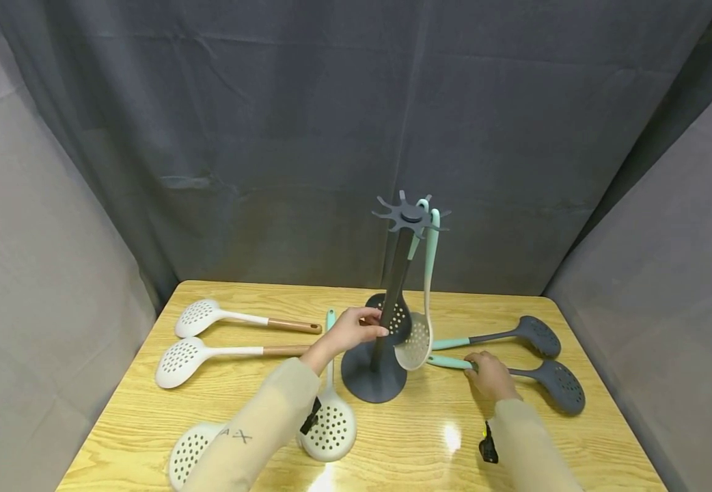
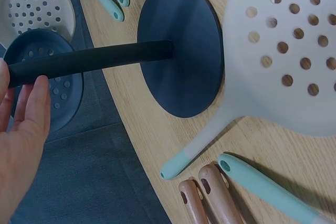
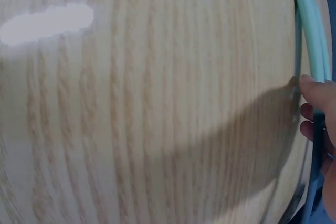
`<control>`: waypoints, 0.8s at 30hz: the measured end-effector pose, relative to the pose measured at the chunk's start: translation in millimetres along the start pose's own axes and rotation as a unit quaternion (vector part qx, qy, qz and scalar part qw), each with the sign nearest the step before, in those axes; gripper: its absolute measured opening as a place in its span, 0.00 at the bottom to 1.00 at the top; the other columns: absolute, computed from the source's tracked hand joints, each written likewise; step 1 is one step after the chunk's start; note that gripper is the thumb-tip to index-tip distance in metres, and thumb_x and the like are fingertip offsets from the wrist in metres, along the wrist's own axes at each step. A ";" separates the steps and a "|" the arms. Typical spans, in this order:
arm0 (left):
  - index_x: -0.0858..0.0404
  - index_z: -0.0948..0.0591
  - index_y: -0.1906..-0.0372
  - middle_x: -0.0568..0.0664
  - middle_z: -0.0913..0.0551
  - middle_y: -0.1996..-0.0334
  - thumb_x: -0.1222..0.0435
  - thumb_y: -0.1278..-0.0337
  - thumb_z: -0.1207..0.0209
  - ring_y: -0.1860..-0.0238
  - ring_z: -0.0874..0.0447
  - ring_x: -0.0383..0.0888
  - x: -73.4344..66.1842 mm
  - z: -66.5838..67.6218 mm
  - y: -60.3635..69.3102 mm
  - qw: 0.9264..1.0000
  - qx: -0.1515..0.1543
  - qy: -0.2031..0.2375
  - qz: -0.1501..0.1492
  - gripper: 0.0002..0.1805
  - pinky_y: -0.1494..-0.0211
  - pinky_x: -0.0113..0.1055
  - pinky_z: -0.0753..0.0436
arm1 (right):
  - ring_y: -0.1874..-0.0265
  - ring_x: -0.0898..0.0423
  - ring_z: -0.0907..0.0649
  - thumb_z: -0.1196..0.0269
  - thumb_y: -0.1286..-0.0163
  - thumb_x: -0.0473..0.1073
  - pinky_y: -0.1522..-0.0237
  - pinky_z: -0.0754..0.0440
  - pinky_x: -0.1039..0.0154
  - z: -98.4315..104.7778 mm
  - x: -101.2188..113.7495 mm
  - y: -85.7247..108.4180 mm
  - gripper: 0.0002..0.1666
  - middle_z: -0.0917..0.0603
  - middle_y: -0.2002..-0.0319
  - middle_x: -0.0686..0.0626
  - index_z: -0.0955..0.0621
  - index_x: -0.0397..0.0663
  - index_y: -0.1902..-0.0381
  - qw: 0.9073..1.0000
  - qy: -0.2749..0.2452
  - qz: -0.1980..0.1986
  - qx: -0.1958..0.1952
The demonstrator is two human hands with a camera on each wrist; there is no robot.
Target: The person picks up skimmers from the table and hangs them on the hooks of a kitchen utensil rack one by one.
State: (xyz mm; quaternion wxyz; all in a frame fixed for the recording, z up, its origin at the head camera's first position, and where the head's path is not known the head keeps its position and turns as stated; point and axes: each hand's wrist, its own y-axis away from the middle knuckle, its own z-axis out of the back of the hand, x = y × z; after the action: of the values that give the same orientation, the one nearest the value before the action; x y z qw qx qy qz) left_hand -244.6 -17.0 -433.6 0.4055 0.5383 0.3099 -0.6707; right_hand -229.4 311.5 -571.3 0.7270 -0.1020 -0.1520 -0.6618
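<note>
My left hand (image 1: pixel 352 329) holds the upright pole of a dark utensil stand (image 1: pixel 374 380), fingers and thumb on either side of it. A dark skimmer (image 1: pixel 401 324) and a cream skimmer (image 1: pixel 416 345), both with mint handles, hang from the stand's hooked top. On the right, my right hand (image 1: pixel 491 376) grips a dark skimmer (image 1: pixel 562 387) around its shaft near the mint handle (image 3: pixel 313 35); it lies low over the table. Behind it lies another dark skimmer (image 1: pixel 539 335) with a mint handle.
Two white skimmers (image 1: pixel 180 362) with wooden handles lie at the left. A white skimmer (image 1: pixel 329 427) with a mint tip lies in front of the stand. Another white perforated head (image 1: pixel 190 451) is partly under my left sleeve. Grey curtains surround the wooden table (image 1: pixel 417 437).
</note>
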 end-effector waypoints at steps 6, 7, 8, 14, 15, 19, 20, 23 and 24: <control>0.73 0.25 0.48 0.65 0.23 0.60 0.71 0.45 0.41 0.62 0.21 0.47 -0.8 0.2 0.0 1.000 -0.002 -0.001 0.001 0.19 0.55 0.36 0.19 | 0.61 0.41 0.21 0.37 0.39 0.38 0.60 0.24 0.43 -2.0 -0.2 -0.2 0.18 0.22 0.57 0.38 0.22 0.40 0.51 1.000 0.005 -0.002 -0.013; 0.73 0.25 0.48 0.65 0.23 0.60 0.71 0.45 0.41 0.62 0.22 0.47 -0.8 0.1 -0.1 1.000 -0.002 -0.001 0.002 0.19 0.55 0.36 0.19 | 0.60 0.41 0.21 0.37 0.39 0.38 0.59 0.24 0.42 -1.7 0.4 -0.2 0.18 0.22 0.56 0.38 0.22 0.40 0.51 1.000 0.004 -0.003 -0.013; 0.73 0.25 0.48 0.66 0.23 0.60 0.71 0.45 0.41 0.62 0.22 0.46 -0.7 0.1 -0.2 1.000 -0.002 -0.001 0.003 0.19 0.55 0.36 0.19 | 0.60 0.40 0.21 0.37 0.39 0.38 0.59 0.24 0.42 -1.5 0.9 0.0 0.18 0.22 0.56 0.37 0.22 0.40 0.50 1.000 0.005 -0.003 -0.011; 0.73 0.24 0.49 0.65 0.23 0.61 0.71 0.45 0.41 0.61 0.22 0.47 1.2 -0.3 -1.0 1.000 -0.002 0.002 0.003 0.18 0.55 0.36 0.19 | 0.59 0.38 0.22 0.37 0.40 0.37 0.59 0.24 0.41 -0.8 3.1 1.7 0.18 0.23 0.54 0.34 0.22 0.39 0.51 1.000 0.018 -0.001 -0.015; 0.73 0.24 0.49 0.65 0.23 0.61 0.71 0.45 0.41 0.61 0.21 0.48 1.2 -0.3 -1.0 1.000 -0.002 0.001 0.003 0.18 0.55 0.36 0.19 | 0.60 0.38 0.21 0.37 0.40 0.37 0.59 0.24 0.42 -0.8 3.3 1.9 0.18 0.23 0.54 0.34 0.22 0.39 0.51 1.000 0.019 0.000 -0.018; 0.73 0.24 0.49 0.65 0.23 0.61 0.71 0.45 0.41 0.61 0.21 0.47 -0.1 -0.3 -0.1 1.000 -0.003 0.000 0.004 0.17 0.55 0.36 0.19 | 0.63 0.41 0.21 0.37 0.40 0.37 0.62 0.23 0.45 -0.1 3.8 2.6 0.18 0.22 0.56 0.37 0.22 0.39 0.51 1.000 0.017 0.001 -0.018; 0.73 0.24 0.49 0.65 0.23 0.61 0.71 0.45 0.41 0.62 0.21 0.46 -0.4 -0.3 0.2 1.000 -0.002 0.001 0.005 0.18 0.55 0.36 0.19 | 0.63 0.42 0.21 0.37 0.40 0.37 0.63 0.22 0.45 0.2 3.7 2.4 0.18 0.22 0.57 0.38 0.22 0.39 0.51 1.000 0.015 0.001 -0.016; 0.73 0.25 0.49 0.64 0.24 0.61 0.71 0.45 0.41 0.62 0.22 0.45 -0.8 -0.2 0.6 1.000 -0.002 0.003 0.008 0.18 0.54 0.36 0.19 | 0.64 0.43 0.21 0.37 0.40 0.37 0.64 0.22 0.47 2.4 3.6 0.7 0.18 0.22 0.58 0.39 0.22 0.39 0.52 1.000 0.009 -0.006 -0.002; 0.73 0.25 0.49 0.64 0.24 0.61 0.71 0.45 0.41 0.63 0.22 0.44 -1.0 -0.1 0.7 1.000 -0.002 0.003 0.008 0.18 0.54 0.36 0.19 | 0.64 0.44 0.21 0.37 0.41 0.37 0.64 0.22 0.47 3.3 3.7 0.2 0.18 0.22 0.58 0.39 0.21 0.39 0.52 1.000 0.007 -0.008 0.003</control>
State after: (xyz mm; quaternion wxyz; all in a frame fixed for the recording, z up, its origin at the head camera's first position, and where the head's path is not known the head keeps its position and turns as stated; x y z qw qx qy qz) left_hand -243.8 -17.0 -432.7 0.4111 0.5420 0.3078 -0.6652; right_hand -229.2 309.2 -566.9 0.7228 -0.0940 -0.1496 -0.6681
